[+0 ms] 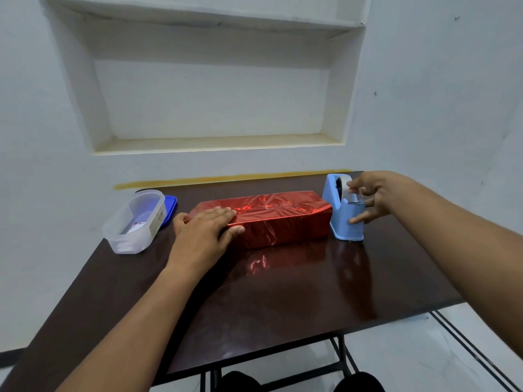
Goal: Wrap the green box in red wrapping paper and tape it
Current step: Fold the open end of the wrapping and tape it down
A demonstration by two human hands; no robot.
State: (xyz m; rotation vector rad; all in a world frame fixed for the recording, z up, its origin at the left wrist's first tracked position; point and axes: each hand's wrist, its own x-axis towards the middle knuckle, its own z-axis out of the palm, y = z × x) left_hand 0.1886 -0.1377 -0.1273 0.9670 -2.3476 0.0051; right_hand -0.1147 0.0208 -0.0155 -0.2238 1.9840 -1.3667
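A long box covered in shiny red wrapping paper lies across the middle of the dark table; no green shows. My left hand rests flat on the box's left end, fingers spread over the top and front. A light blue tape dispenser stands just right of the box. My right hand is at the dispenser, thumb and forefinger pinching the loose end of the clear tape on top, the other fingers against its side.
A clear plastic container sits at the table's left, its blue lid behind it. A white wall with a recessed shelf stands behind the table. The table's near edge and metal legs show at the bottom.
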